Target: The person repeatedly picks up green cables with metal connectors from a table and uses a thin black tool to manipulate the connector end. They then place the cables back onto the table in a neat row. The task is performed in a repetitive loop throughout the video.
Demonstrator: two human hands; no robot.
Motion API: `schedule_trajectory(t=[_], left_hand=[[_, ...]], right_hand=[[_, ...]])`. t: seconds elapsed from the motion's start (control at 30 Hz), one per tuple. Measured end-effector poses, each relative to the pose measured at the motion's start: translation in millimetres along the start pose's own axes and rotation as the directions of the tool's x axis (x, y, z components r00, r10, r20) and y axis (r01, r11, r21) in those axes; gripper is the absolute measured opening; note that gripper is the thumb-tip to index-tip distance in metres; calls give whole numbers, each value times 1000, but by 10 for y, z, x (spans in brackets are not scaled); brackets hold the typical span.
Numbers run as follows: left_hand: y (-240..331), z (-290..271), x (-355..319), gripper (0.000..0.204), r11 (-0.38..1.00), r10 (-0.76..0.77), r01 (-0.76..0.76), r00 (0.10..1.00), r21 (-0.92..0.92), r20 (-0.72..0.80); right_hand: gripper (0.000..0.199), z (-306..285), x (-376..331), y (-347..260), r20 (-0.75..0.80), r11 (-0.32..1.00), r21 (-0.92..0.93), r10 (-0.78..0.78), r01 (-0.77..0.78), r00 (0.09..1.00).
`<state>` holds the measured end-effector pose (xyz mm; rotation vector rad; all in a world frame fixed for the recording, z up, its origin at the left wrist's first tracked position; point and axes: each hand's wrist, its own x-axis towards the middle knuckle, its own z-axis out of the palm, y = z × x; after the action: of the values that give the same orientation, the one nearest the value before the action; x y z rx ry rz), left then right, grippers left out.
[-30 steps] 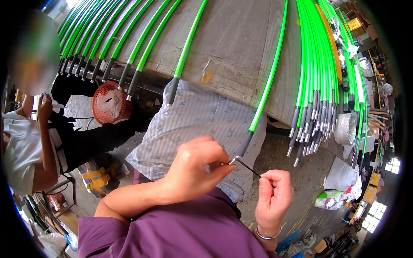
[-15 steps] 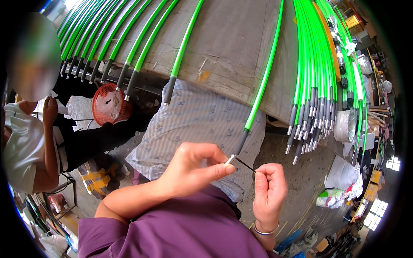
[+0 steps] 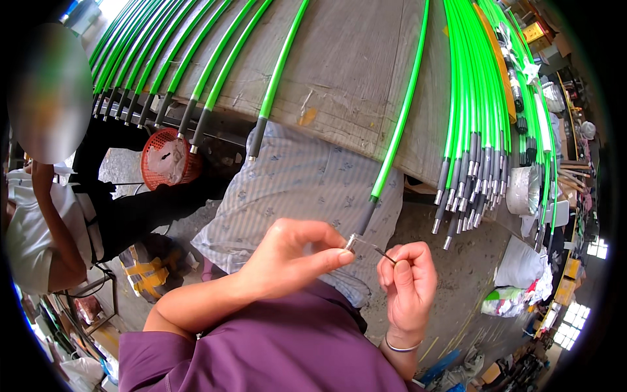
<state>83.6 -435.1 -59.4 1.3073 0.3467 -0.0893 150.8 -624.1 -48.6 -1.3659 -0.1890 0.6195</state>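
A green hose (image 3: 397, 140) hangs over the table edge toward me, its end covered by a dark grey sleeve (image 3: 368, 217) with a silver metal fitting (image 3: 353, 242) at the tip. My left hand (image 3: 297, 251) pinches that fitting between thumb and fingers. To its right, my right hand (image 3: 410, 277) is closed around a thin dark rod (image 3: 386, 255), thumb against fingers. The rod slants up toward the fitting; a faint pale line lies between them, and whether they touch cannot be made out.
Several green hoses with metal tips lie along the table (image 3: 346, 78), a dense bundle (image 3: 473, 130) at right. A striped cloth (image 3: 261, 196) hangs below the edge. At left sit a red basket (image 3: 191, 163) and a co-worker in a white top (image 3: 32, 242). White bags (image 3: 516, 264) lie at right.
The thin rod's dark part has shifted away from the fitting, and my right hand has turned slightly. My left hand stays on the fitting. The co-worker's arm has moved left.
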Motion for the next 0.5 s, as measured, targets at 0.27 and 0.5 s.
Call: schedule_trajectory(t=[0.27,0.5], left_hand=[[14,-179,-20,24,975,-130,123,991,-186,-27],[86,-191,167,29,988,-17,3,996,-152,-86]], right_hand=[[15,68,6,188,-20,949,269,177,-165,984],[13,19,-28,225,-8,962,185,205,-200,979]])
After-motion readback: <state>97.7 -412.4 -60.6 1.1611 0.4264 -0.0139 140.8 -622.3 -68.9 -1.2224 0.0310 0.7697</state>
